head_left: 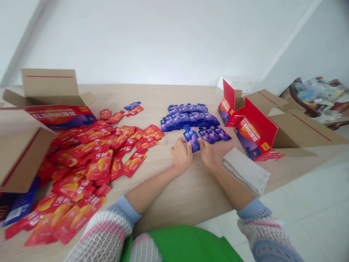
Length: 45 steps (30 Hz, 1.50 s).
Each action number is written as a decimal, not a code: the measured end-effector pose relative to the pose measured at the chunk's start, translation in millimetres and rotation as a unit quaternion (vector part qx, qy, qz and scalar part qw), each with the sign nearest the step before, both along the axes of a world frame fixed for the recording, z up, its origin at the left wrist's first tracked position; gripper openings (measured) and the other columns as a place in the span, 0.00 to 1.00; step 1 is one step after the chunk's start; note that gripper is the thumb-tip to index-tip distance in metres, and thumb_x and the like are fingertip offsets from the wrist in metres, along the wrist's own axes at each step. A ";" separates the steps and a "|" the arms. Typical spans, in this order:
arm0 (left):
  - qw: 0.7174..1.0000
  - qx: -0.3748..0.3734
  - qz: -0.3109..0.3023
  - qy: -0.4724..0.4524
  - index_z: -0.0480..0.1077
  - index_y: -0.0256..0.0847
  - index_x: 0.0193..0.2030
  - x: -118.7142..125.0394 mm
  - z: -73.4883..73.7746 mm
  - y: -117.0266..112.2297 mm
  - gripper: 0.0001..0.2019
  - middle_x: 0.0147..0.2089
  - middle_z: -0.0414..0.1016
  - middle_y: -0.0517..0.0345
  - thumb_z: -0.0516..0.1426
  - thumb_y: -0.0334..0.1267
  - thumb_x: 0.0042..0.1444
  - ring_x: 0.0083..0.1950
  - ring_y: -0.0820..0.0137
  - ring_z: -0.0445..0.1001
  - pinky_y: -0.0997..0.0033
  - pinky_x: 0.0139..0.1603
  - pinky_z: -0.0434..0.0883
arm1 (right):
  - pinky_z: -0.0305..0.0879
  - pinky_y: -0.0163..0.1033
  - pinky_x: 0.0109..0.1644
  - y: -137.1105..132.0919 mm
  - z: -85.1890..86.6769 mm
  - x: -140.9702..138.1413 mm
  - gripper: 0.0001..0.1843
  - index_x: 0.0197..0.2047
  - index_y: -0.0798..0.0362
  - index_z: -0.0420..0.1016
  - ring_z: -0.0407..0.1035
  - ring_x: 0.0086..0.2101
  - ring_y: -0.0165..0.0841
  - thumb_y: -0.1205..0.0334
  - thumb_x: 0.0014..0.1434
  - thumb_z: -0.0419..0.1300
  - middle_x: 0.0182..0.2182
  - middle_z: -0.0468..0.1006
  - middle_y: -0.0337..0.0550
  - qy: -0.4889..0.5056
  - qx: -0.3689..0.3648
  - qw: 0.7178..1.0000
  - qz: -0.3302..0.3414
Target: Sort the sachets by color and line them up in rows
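Note:
Between my two hands, above the middle of the table, is a blue-purple sachet (pixel 192 139) with white lettering and a pale fruit picture. My left hand (pixel 181 154) grips its left edge, fingers curled. At its right edge, the thumb and fingers of my right hand (pixel 207 152) pinch it. Just beyond lie several more blue sachets (pixel 214 134) in a short overlapping row. Behind them, a larger group of blue sachets (pixel 188 115) is stacked in overlapping rows. A heap of red-orange sachets (pixel 98 145) spreads over the table to the left of my left hand.
Open cardboard boxes with red printed sides stand at the left (pixel 62 115) and right (pixel 252 133). A folded pale cloth (pixel 247 169) lies near my right forearm. One blue sachet (pixel 132 106) lies apart, behind the red heap. A white wall (pixel 169 43) rises behind the table.

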State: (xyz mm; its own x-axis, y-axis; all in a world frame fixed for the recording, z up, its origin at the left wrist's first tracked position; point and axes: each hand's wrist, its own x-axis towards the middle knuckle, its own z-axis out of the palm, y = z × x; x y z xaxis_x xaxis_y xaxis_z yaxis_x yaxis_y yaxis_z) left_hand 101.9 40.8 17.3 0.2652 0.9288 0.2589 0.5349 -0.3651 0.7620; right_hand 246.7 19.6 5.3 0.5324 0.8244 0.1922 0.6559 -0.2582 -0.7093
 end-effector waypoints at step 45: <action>0.991 0.089 -0.029 0.094 0.81 0.40 0.40 -62.4 -0.5 103.3 0.28 0.42 0.83 0.48 0.40 0.46 0.73 0.43 0.64 0.80 0.66 0.47 0.71 | 0.57 0.66 0.58 -12.2 -30.7 -10.9 0.27 0.59 0.62 0.70 0.48 0.65 0.59 0.53 0.65 0.51 0.66 0.54 0.68 -0.389 0.025 0.919 -0.063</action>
